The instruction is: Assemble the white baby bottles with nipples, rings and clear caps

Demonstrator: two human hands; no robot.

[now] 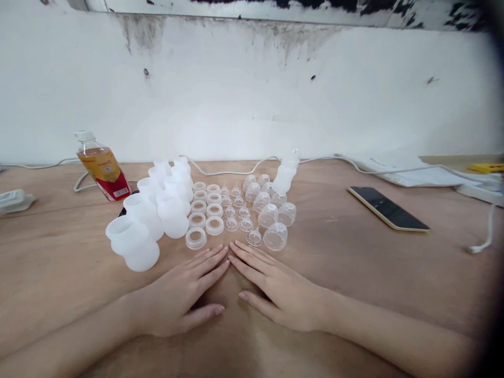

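Note:
My left hand and my right hand lie flat on the wooden table, fingers stretched out and fingertips nearly meeting, holding nothing. Just beyond the fingertips stand rows of translucent parts: several white bottle bodies at the left, several rings beside them, several small clear nipples in the middle and several clear dome caps at the right. One assembled bottle stands behind the caps. The ring and the cap lie closest to my fingers.
A drink bottle with a red label stands at the back left. A phone lies face up at the right. White cables run along the wall, with white sheets and a power strip at the far right. A small white device sits at the left edge.

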